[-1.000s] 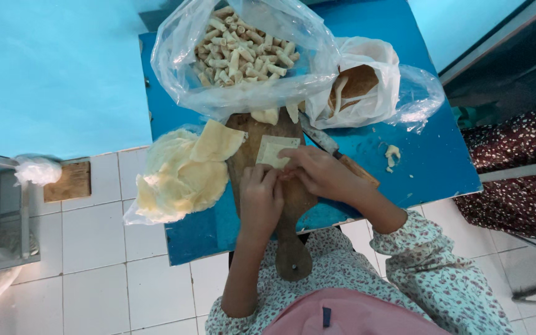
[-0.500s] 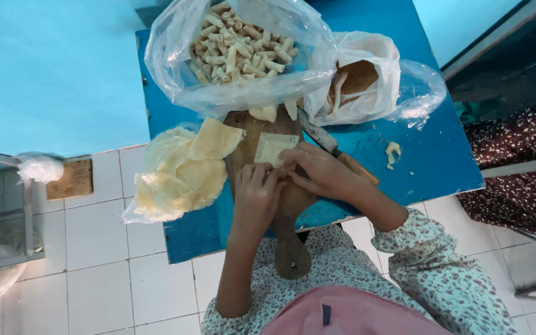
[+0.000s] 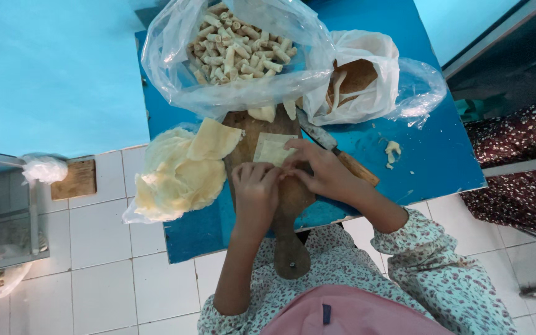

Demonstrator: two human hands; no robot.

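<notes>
- Stack of pale wrappers [image 3: 178, 177] in a clear bag, hanging past the left edge of the blue worktop [image 3: 429, 155]; likely to slide to the tiled floor [image 3: 94, 273] if nudged by an elbow
- Left hand [image 3: 254, 189] curled, fingertips pressed down on the near edge of the square wrapper [image 3: 273, 149], meeting the right hand over the wooden board [image 3: 293, 205]
- Thin dough, so a tear or burst seam probable under too hard a pinch
- Right hand [image 3: 317, 170] bent likewise, fingers pinching the same wrapper edge; palm side hidden, so filling not visible
- Big bag of finished rolls [image 3: 237, 49] sagging onto the far end of the board; little free room ahead
- Knife [image 3: 336, 152] just behind the right hand, blade tucked under the white bag [image 3: 358, 77]; risk of a nick on reaching back
- Open worktop only at far right, beside a dough scrap [image 3: 393, 151]
</notes>
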